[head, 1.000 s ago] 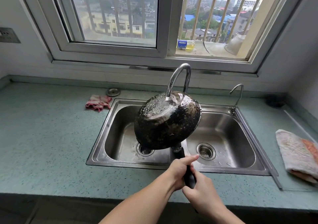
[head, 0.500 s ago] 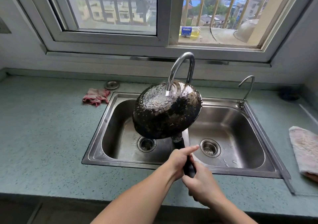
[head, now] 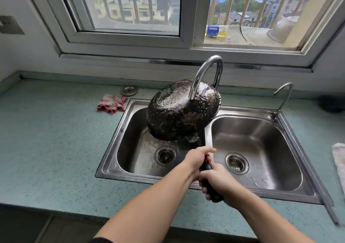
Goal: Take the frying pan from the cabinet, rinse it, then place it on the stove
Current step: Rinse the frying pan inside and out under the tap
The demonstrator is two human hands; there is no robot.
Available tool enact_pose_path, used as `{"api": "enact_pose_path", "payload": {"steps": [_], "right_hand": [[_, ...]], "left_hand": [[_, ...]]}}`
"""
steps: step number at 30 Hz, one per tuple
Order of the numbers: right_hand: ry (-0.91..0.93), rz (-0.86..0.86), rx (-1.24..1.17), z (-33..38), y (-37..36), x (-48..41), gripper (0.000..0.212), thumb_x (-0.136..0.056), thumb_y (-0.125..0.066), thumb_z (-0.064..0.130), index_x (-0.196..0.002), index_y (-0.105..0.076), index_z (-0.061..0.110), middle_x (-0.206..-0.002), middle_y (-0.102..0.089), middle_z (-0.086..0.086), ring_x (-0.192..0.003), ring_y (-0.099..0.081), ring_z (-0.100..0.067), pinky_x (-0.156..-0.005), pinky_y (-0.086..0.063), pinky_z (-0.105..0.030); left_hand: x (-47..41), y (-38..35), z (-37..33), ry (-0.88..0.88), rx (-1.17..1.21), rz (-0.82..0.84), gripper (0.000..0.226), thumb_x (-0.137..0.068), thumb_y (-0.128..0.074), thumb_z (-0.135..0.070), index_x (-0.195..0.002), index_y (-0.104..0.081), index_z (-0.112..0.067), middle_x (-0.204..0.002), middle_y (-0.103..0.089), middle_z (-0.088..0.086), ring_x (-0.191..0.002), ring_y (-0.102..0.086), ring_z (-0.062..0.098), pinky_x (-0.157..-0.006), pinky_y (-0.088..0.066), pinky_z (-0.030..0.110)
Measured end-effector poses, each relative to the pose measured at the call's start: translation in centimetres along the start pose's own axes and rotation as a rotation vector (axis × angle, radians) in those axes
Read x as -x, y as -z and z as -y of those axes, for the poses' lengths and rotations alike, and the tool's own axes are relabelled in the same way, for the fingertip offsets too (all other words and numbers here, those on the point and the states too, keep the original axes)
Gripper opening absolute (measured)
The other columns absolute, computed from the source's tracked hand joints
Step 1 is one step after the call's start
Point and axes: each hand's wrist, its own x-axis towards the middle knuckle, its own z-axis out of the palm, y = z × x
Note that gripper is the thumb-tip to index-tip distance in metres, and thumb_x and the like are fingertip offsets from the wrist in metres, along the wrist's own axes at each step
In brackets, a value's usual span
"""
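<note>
A speckled teal stone countertop [head: 46, 149] runs along a pale grey wall [head: 31, 56]. Above it, a white-framed sliding window [head: 186, 28] with 2 panes lets in soft daylight. Vertical metal bars [head: 213, 4] stand outside the glass. A grey wall plate [head: 9, 25] sits at the far left.

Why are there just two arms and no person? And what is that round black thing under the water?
The camera sits on the person's head and looks down, so you see only their arms. There is one view, from that camera. The left hand and the right hand both grip the black handle of a frying pan. The pan is tipped so that its dark bottom faces you. Water from the faucet runs over it, above the steel sink. On the green countertop lie a red checked cloth and a small round metal lid. A pale towel shows at the right edge.
</note>
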Motion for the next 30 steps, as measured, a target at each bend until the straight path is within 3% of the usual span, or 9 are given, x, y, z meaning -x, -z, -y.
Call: {"api": "enact_pose_path", "payload": {"steps": [6,11,16,20,24,30], "right_hand": [[-0.027,0.010,-0.039,0.9,-0.4,-0.4,0.020,-0.080,-0.046,-0.001,-0.093,-0.048,0.014,-0.059,-0.046,-0.007,-0.040,-0.043,-0.016,-0.040,-0.036,-0.021],[-0.045,-0.010,-0.060,1.2,-0.5,-0.5,0.005,-0.084,-0.045,0.009,-0.084,-0.048,0.013,-0.059,-0.046,-0.007,-0.040,-0.043,-0.017,-0.041,-0.036,-0.021],[-0.028,-0.057,-0.103,1.1,-1.0,-0.3,0.018,-0.091,-0.043,0.026,-0.082,-0.050,0.011,-0.058,-0.047,-0.007,-0.039,-0.044,-0.017,-0.040,-0.036,-0.021],[0.037,-0.061,-0.096,0.3,-1.6,0.7,0.011,-0.092,-0.043,0.019,-0.087,-0.051,0.015,-0.055,-0.047,-0.004,-0.039,-0.043,-0.016,-0.041,-0.035,-0.022],[0.093,-0.069,-0.072,-1.2,-1.9,1.9,0.008,-0.090,-0.043,0.013,-0.091,-0.050,0.015,-0.052,-0.048,-0.002,-0.039,-0.043,-0.016,-0.043,-0.032,-0.023],[0.115,-0.105,-0.044,-3.5,-2.3,3.2,0.010,-0.089,-0.044,0.012,-0.080,-0.046,0.015,-0.049,-0.049,-0.001,-0.037,-0.042,-0.019,-0.044,-0.030,-0.025]], "left_hand": [[-0.5,0.5,-0.8,0.035,-0.015,-0.055,0.039,-0.083,-0.063,-0.019,-0.051,-0.042,-0.013,-0.050,-0.040,0.001,-0.032,-0.038,0.010,-0.042,-0.034,0.019],[-0.3,0.5,-1.2,0.066,-0.022,-0.051,0.039,-0.084,-0.062,-0.020,-0.052,-0.042,-0.015,-0.047,-0.041,-0.003,-0.031,-0.039,0.009,-0.039,-0.034,0.018],[0.3,0.7,-1.4,0.086,-0.060,-0.046,0.043,-0.086,-0.061,-0.027,-0.051,-0.039,-0.015,-0.045,-0.038,-0.004,-0.042,-0.039,0.012,-0.048,-0.034,0.023],[1.0,0.8,-0.8,0.061,-0.092,-0.045,0.046,-0.090,-0.059,-0.031,-0.052,-0.037,-0.016,-0.040,-0.040,-0.004,-0.029,-0.040,0.010,-0.040,-0.033,0.020],[1.5,1.0,0.7,0.011,-0.114,-0.032,0.048,-0.091,-0.059,-0.032,-0.051,-0.037,-0.015,-0.042,-0.040,-0.002,-0.027,-0.038,0.009,-0.035,-0.029,0.013],[3.0,0.8,2.8,0.036,-0.112,0.017,0.052,-0.090,-0.059,-0.036,-0.047,-0.041,-0.013,-0.037,-0.038,-0.002,-0.028,-0.038,0.011,-0.034,-0.029,0.017]]}}
